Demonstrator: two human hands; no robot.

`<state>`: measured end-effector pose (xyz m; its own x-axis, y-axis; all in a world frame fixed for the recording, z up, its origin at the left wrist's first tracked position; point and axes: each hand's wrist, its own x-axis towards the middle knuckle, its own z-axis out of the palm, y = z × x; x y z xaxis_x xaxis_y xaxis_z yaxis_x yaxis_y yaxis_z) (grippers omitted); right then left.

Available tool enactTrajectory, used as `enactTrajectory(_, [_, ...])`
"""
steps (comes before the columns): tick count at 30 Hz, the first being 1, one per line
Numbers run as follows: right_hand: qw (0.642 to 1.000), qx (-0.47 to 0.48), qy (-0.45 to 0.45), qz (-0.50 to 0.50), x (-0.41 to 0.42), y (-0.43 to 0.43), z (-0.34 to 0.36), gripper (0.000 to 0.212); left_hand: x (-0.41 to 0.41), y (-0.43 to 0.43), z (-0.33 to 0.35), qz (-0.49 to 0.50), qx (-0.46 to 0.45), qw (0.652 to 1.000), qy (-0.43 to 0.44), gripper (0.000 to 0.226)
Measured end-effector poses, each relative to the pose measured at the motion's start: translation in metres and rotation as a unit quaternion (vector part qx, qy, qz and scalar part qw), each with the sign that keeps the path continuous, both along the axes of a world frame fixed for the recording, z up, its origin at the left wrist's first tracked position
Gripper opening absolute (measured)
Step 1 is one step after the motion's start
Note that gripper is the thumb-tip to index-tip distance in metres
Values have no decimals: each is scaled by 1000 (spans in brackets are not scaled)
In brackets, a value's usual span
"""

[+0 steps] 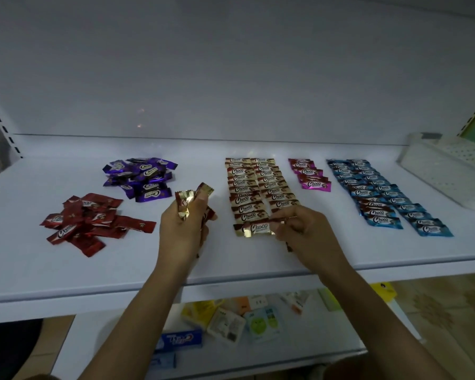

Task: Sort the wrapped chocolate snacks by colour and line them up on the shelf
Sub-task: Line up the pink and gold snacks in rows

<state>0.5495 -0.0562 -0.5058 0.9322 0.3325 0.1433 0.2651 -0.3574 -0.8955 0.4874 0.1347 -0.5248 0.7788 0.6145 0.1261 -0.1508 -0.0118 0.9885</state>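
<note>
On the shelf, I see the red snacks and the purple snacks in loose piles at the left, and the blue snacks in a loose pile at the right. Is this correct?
Not quite. The head view shows the blue snacks lined up in two neat rows at the right, not in a loose pile. The red snacks and the purple snacks do lie in loose piles at the left.

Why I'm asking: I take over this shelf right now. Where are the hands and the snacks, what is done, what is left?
Left hand grips a few gold snacks; right hand pinches one gold snack at the near end of the gold rows.
Done: pink row and blue rows lined up on the shelf; gold looks nearly finished.
To do: place the held gold ones, then line up the loose purple pile and red pile.
</note>
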Motion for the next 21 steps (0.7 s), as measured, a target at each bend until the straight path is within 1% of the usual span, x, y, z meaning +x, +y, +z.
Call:
enactTrajectory(2, [996,-74,-38,7,2,1,-6,7,0,-3,-1,-3,21,1000,1,34])
enactTrajectory(5, [975,-186,-125,-10,6,7,-11,6,-1,-4,-2,-2,33,999,7,29])
enactTrajectory(9, [943,-266,-195,-45,12,11,-14,15,0,-5,-3,10,58,998,20,28])
enactTrajectory(12, [925,-288,-242,-62,13,9,-15,21,1,-5,-5,11,64,998,16,27])
enactTrajectory(15, [915,-267,-299,-43,5,5,-16,17,0,-5,-5,16,65,998,11,26])
enactTrajectory(17, [903,-271,-332,-21,-3,5,-19,14,0,-4,-5,18,61,998,9,27])
enactTrajectory(19, [899,-288,-330,4,-9,7,-22,15,-1,-4,-4,15,54,998,8,27])
enactTrajectory(21, [903,-292,-315,15,-11,7,-24,17,-1,-5,-2,7,62,998,10,24])
